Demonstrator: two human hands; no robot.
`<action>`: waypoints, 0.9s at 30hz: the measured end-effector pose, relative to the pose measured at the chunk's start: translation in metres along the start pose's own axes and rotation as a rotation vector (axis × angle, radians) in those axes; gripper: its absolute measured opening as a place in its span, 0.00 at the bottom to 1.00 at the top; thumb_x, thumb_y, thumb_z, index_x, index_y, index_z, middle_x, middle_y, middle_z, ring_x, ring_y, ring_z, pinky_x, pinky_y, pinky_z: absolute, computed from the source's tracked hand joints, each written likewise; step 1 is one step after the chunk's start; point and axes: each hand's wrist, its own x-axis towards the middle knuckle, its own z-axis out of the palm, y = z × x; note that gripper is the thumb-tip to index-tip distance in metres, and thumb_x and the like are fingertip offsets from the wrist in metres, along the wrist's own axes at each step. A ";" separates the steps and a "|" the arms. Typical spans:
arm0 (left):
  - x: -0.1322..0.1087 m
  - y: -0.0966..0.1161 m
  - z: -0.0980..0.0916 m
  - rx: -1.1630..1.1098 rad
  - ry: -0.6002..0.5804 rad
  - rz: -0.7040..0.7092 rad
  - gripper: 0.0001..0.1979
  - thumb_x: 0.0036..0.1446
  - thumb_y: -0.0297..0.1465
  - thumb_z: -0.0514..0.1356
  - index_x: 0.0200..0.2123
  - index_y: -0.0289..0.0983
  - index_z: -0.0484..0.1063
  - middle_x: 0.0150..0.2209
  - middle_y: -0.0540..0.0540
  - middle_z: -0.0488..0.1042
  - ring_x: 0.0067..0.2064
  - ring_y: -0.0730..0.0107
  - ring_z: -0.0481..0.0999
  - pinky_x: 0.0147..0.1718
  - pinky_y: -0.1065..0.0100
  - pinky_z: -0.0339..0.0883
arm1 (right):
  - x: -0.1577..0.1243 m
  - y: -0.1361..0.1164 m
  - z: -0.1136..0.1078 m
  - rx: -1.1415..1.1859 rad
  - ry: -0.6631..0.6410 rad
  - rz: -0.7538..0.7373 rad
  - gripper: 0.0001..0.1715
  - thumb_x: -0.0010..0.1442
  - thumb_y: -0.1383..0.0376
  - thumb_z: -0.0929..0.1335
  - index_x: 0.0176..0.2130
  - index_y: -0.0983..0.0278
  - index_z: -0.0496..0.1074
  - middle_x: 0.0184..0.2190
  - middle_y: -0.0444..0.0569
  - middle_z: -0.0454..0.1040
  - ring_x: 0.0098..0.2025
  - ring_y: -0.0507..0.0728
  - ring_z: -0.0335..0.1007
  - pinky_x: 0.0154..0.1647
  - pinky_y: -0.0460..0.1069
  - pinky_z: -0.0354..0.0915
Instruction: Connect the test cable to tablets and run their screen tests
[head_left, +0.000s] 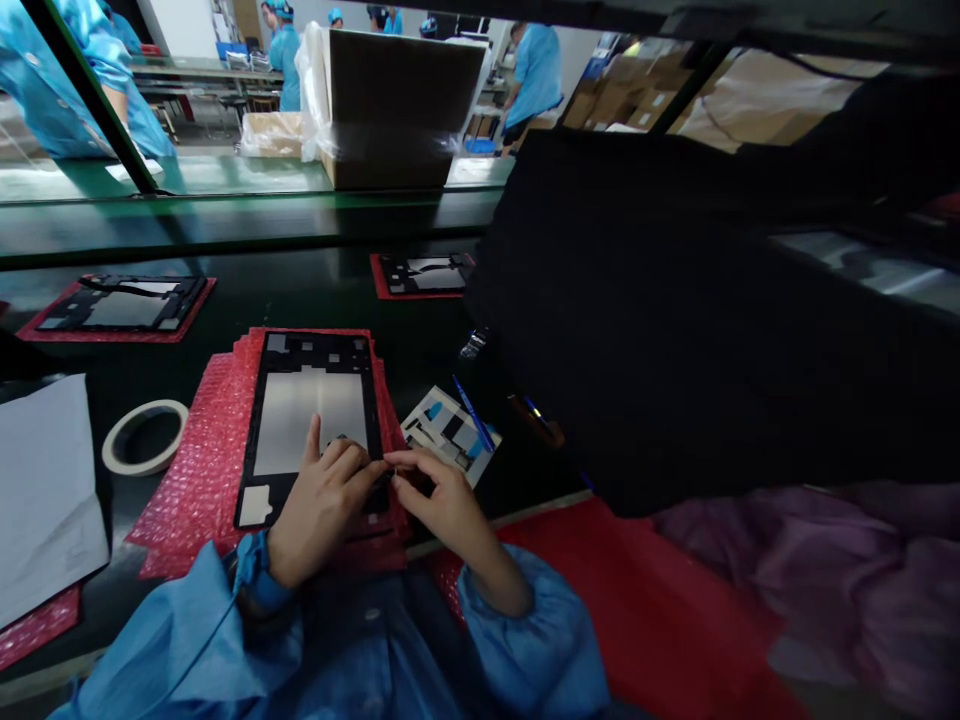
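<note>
A black tablet frame with a grey metal panel [311,420] lies on a stack of red bubble-wrap sheets [202,460] in front of me. My left hand [322,500] rests on the frame's lower edge, fingers curled and pinching at its right corner. My right hand [435,495] meets it there, fingertips pinched on something small that I cannot make out. Just right of the frame lies a sheet of small stickers [446,430] with a blue pen-like tool [472,412] across it.
A roll of white tape [144,437] sits to the left, beside a white sheet [45,490]. Two more frames on red pads [120,305] [421,274] lie on the dark conveyor. A large black object [675,320] blocks the right. A cardboard box [397,105] stands behind.
</note>
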 end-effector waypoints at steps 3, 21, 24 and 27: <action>0.001 0.001 -0.001 -0.039 0.020 -0.017 0.13 0.64 0.32 0.56 0.50 0.38 0.73 0.38 0.46 0.75 0.45 0.61 0.73 0.65 0.31 0.41 | -0.001 0.000 0.002 -0.045 0.022 -0.030 0.15 0.56 0.70 0.65 0.43 0.61 0.76 0.36 0.47 0.77 0.38 0.54 0.73 0.43 0.50 0.70; 0.000 -0.003 -0.007 0.116 0.077 0.011 0.14 0.64 0.27 0.56 0.51 0.36 0.73 0.39 0.45 0.77 0.46 0.60 0.75 0.65 0.34 0.44 | 0.016 0.005 0.001 -0.408 0.185 -0.343 0.17 0.56 0.77 0.60 0.36 0.61 0.72 0.30 0.45 0.75 0.37 0.56 0.73 0.62 0.61 0.61; 0.000 -0.007 -0.010 0.148 0.128 -0.059 0.13 0.63 0.27 0.58 0.51 0.36 0.74 0.38 0.44 0.76 0.43 0.60 0.75 0.63 0.35 0.51 | 0.022 0.010 -0.019 -0.387 0.242 -0.298 0.14 0.61 0.71 0.62 0.42 0.61 0.74 0.37 0.50 0.77 0.43 0.58 0.73 0.55 0.58 0.67; 0.000 -0.008 -0.013 0.162 0.145 -0.070 0.13 0.61 0.27 0.59 0.50 0.36 0.74 0.38 0.44 0.76 0.43 0.58 0.76 0.61 0.34 0.53 | 0.026 0.013 -0.031 -0.395 0.227 -0.289 0.13 0.65 0.63 0.63 0.46 0.61 0.74 0.46 0.53 0.75 0.52 0.59 0.71 0.55 0.56 0.67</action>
